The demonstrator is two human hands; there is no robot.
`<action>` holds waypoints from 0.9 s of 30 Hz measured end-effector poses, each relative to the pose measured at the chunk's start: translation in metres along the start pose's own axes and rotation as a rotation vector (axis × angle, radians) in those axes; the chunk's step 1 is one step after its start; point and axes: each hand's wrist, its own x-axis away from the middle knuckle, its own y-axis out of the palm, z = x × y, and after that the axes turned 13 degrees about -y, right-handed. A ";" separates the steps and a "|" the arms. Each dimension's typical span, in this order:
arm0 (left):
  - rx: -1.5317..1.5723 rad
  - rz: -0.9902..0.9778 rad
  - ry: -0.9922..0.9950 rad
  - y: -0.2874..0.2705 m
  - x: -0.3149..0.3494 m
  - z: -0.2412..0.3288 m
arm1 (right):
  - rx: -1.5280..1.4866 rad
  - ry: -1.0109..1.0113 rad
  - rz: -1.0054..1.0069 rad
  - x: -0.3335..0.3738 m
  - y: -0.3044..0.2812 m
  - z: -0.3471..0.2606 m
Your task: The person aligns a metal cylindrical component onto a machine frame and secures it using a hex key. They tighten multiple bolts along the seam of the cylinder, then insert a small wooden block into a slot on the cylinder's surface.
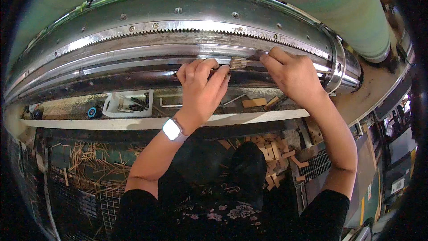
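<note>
Both my hands are at a long metal cylinder (147, 47), which runs across the view under a toothed steel strip (191, 29). My left hand (200, 85) has its fingers curled over the lower rail; a small dark round end shows by its fingertips, but what they grip is hidden. To its right, a short ridged metal piece (239, 63) sits along the rail, close to the left fingertips. My right hand (292, 73) is closed, thumb and fingers pinched at the rail just right of that piece. Its fingers cover whatever they hold.
Below the cylinder, a ledge bears a white plastic bin (127, 105) with dark screws, a hex key (169, 102), a wooden block (254, 102) and a blue-black round item (93, 112). Wood and cardboard scraps (276, 154) litter the floor. A large green roller (312, 0) is behind.
</note>
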 end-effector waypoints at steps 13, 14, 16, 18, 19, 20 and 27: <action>-0.014 0.147 0.074 0.014 0.004 -0.008 | -0.051 0.015 0.011 0.010 0.002 0.000; -0.017 0.151 0.077 0.015 0.004 -0.009 | -0.057 0.017 0.013 0.011 0.003 0.001; -0.019 0.158 0.085 0.015 0.004 -0.009 | -0.070 0.028 0.015 0.015 0.004 0.003; -0.036 0.166 0.085 0.016 0.005 -0.011 | -0.082 0.025 0.029 0.013 0.009 0.003; -0.046 0.170 0.086 0.017 0.006 -0.011 | -0.088 0.023 0.037 0.012 0.011 0.002; -0.047 0.162 0.084 0.017 0.006 -0.011 | -0.085 0.027 0.053 0.011 0.012 0.002; -0.056 0.156 0.076 0.017 0.005 -0.011 | -0.089 0.025 0.063 0.008 0.013 0.004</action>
